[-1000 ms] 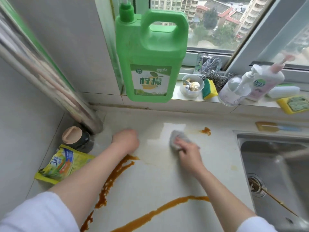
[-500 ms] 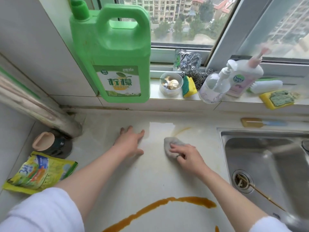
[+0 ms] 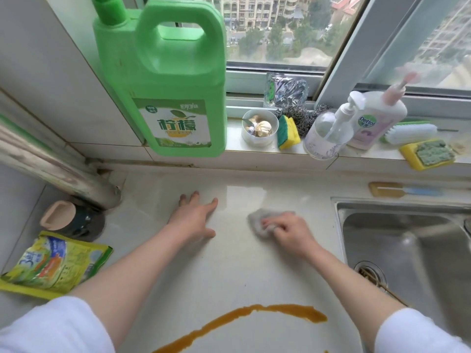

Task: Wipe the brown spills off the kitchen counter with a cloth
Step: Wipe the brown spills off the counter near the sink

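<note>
Mid-wipe: my right hand (image 3: 290,231) grips the cloth (image 3: 262,221), left hand (image 3: 195,217) flat on the counter (image 3: 229,271); next, the brown spill (image 3: 254,318) by its near edge.

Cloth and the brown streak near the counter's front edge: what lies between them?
Only the right forearm crosses there; otherwise bare counter separates the cloth under the right hand from the streak, per the head view.

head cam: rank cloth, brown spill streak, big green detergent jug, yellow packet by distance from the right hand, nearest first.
1. cloth: under the fingers of the right hand, touching it.
2. brown spill streak: on the counter toward the person, below the hand.
3. green detergent jug: on the sill, far left of the hand.
4. yellow packet: at the counter's far left edge.

Jug versus packet is close; the packet looks slightly farther.
</note>
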`<state>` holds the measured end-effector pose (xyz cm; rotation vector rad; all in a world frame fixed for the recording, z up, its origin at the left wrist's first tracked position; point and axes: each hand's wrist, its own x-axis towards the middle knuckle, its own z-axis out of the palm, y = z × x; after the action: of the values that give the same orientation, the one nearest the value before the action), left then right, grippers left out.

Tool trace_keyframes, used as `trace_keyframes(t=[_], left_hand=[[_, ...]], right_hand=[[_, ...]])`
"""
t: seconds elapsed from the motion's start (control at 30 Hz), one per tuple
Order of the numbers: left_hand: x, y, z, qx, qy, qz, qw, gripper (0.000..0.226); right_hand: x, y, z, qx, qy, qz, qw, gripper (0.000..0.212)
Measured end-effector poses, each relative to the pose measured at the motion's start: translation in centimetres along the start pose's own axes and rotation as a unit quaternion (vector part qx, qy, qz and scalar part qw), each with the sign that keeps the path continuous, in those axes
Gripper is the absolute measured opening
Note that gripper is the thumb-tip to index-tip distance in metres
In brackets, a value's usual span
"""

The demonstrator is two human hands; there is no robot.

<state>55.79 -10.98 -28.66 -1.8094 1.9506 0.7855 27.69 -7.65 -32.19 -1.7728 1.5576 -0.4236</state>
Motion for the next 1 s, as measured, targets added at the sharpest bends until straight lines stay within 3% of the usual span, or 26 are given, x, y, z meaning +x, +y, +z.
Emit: trace_keyframes(t=[0.07, 0.13, 0.2, 0.27, 0.33, 0.37, 0.4, 0.43, 0.5, 0.53, 0.57, 0.63, 0.7, 0.77, 0.83, 0.9, 0.97, 1.0], left_hand=[[-0.1, 0.1, 0.0, -0.002, -0.003, 0.000, 1.000, 0.094], [-0.2, 0.2, -0.1, -0.002, -0.003, 0.000, 1.000, 0.094], [-0.1, 0.2, -0.1, -0.005, -0.007, -0.003, 1.000, 0.094], [-0.1, 0.2, -0.1, 0.000, -0.006, -0.005, 1.000, 0.095], [0.0, 0.2, -0.1, 0.004, -0.005, -0.002, 1.000, 0.096], [0.0, 0.1, 0.0, 0.004, -0.004, -0.002, 1.000, 0.096], [-0.1, 0.2, 0.0, 0.004, -0.004, -0.003, 1.000, 0.096], [-0.2, 0.2, 0.0, 0.001, -0.004, -0.004, 1.000, 0.096], [-0.4, 0.2, 0.0, -0.005, -0.004, -0.005, 1.000, 0.095], [-0.4, 0.2, 0.0, -0.006, -0.004, -0.004, 1.000, 0.095], [-0.4, 0.2, -0.1, -0.004, -0.005, -0.004, 1.000, 0.095], [-0.4, 0.3, -0.2, 0.001, -0.009, -0.005, 1.000, 0.095], [-0.4, 0.5, -0.2, 0.004, -0.013, -0.011, 1.000, 0.095], [-0.4, 0.6, -0.2, 0.008, -0.016, -0.015, 1.000, 0.096], [-0.4, 0.7, -0.3, 0.019, -0.017, -0.015, 1.000, 0.096], [-0.5, 0.9, -0.5, 0.032, -0.018, -0.015, 0.999, 0.097], [-0.6, 1.1, -0.7, 0.048, -0.018, -0.016, 0.999, 0.097], [-0.6, 1.3, -0.7, 0.058, -0.015, -0.015, 0.998, 0.097]], right_hand=[[2.0, 2.2, -2.8, 0.022, 0.155, 0.148, 0.976, 0.045], [3.8, 1.9, -2.1, -0.025, 0.198, 0.219, 0.955, 0.050], [4.2, -0.6, 1.0, -0.025, 0.135, 0.149, 0.979, 0.055], [1.8, -2.5, 3.9, -0.016, 0.004, -0.004, 1.000, 0.050], [-1.4, -1.8, 3.4, -0.049, -0.117, -0.089, 0.988, 0.040], [-2.2, -0.8, 1.8, -0.043, -0.118, -0.087, 0.988, 0.036], [-2.2, 0.6, -0.2, -0.029, -0.068, -0.051, 0.996, 0.033], [-1.9, 2.2, -2.5, -0.009, 0.012, 0.020, 1.000, 0.031], [-0.2, 4.9, -5.7, 0.017, 0.170, 0.169, 0.971, 0.034], [0.4, 5.0, -6.0, 0.020, 0.207, 0.196, 0.958, 0.039], [0.9, 4.3, -5.1, 0.023, 0.208, 0.189, 0.959, 0.045], [-0.7, 2.4, -1.3, 0.015, 0.114, 0.112, 0.987, 0.054], [-4.8, 1.9, 1.3, -0.017, -0.006, -0.009, 1.000, 0.047], [-7.5, 4.0, -0.7, -0.020, -0.052, -0.050, 0.997, 0.041], [-7.2, 6.2, -4.5, -0.024, -0.002, 0.019, 1.000, 0.047], [-5.7, 7.2, -6.9, -0.011, 0.102, 0.113, 0.988, 0.048], [-4.4, 5.7, -5.7, 0.011, 0.165, 0.153, 0.974, 0.046], [-4.5, 4.6, -4.0, 0.019, 0.155, 0.147, 0.977, 0.047]])
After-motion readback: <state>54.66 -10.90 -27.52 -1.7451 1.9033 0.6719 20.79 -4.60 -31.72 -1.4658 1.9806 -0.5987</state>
